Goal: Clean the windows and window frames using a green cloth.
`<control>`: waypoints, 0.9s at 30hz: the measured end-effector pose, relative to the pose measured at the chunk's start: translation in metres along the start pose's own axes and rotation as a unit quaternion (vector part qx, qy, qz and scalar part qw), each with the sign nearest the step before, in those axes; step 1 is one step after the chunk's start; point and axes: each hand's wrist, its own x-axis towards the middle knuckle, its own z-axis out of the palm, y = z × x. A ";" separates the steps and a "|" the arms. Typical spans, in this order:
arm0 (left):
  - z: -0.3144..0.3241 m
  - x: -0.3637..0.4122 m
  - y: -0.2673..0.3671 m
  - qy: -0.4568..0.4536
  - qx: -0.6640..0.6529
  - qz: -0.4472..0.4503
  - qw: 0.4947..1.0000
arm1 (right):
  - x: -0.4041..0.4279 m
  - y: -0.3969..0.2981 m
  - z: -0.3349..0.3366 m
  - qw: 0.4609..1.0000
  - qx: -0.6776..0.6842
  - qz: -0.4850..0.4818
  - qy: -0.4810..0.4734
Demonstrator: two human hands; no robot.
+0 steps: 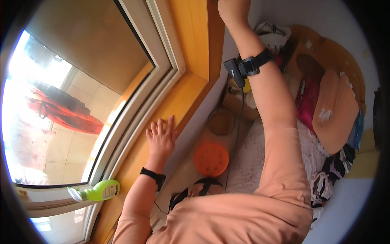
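My left hand (161, 137) lies palm down on the wooden window sill (179, 97), fingers spread and holding nothing. Above, my right arm reaches up along the wooden window casing (193, 33). Only part of my right hand (234, 10) shows at the top edge. Its fingers are cut off, so any grip is hidden. Beside the sill is a sliding window with a pale frame (166, 65) and a glass pane (100, 45). A green spray bottle (105, 190) with a white trigger head is near the frame's lower corner, to the left of my left forearm.
Below the sill are an orange plastic stool (211, 159) and a round brown object (221, 122). A bed with a patterned sheet (248, 158) lies to the right, with clothes (323, 186) heaped along it. A black cable (240, 116) hangs from my right wrist device (237, 71).
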 end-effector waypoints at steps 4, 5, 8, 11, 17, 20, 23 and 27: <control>-0.002 -0.002 0.005 0.040 0.004 0.010 0.999 | 0.052 -0.003 0.012 0.975 -0.095 -0.172 0.102; -0.004 -0.001 0.006 0.026 -0.010 0.010 1.000 | 0.060 -0.003 0.012 0.979 -0.069 -0.163 0.104; -0.011 -0.001 0.006 0.019 -0.021 0.007 1.000 | 0.062 0.001 0.014 0.987 -0.034 -0.124 0.098; -0.011 0.003 0.004 0.033 -0.010 0.005 0.999 | 0.046 0.025 0.012 0.993 -0.008 -0.060 0.104; -0.012 -0.001 0.001 0.007 -0.017 -0.002 1.000 | -0.047 0.063 -0.002 0.998 -0.037 0.048 0.031; -0.012 -0.002 0.003 0.002 -0.026 0.003 1.000 | -0.120 0.090 -0.013 0.991 -0.070 0.109 0.023; -0.009 0.000 0.006 0.025 -0.013 0.010 1.000 | -0.215 0.122 -0.027 0.969 -0.100 0.223 -0.015; -0.014 0.001 0.006 0.030 -0.006 0.008 0.999 | -0.304 0.142 -0.035 0.893 -0.138 0.416 -0.100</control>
